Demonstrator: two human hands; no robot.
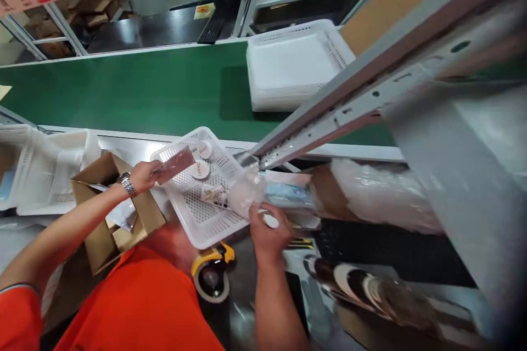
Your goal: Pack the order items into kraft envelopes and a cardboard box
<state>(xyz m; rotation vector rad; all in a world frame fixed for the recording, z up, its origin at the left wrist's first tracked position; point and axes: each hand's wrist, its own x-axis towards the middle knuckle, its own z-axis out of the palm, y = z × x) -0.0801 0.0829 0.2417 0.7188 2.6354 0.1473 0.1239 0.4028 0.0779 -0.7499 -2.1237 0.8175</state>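
Note:
My left hand point(145, 174), with a metal watch on the wrist, is closed on a flat reddish-brown packet point(175, 164) held over the left rim of a white perforated basket point(193, 205). Round white discs point(200, 169) and a small packet lie inside the basket. My right hand point(267, 230) is at the basket's right edge, fingers closed around a small white round item point(270, 221), beside a clear plastic bag point(247, 192).
An open cardboard box point(102, 181) sits left of the basket. A green conveyor belt point(123, 93) carries a stack of white baskets point(294, 63). A yellow tape dispenser point(212, 274) lies near my body. A grey metal frame beam point(370, 93) crosses the right side. More white trays point(41, 170) at far left.

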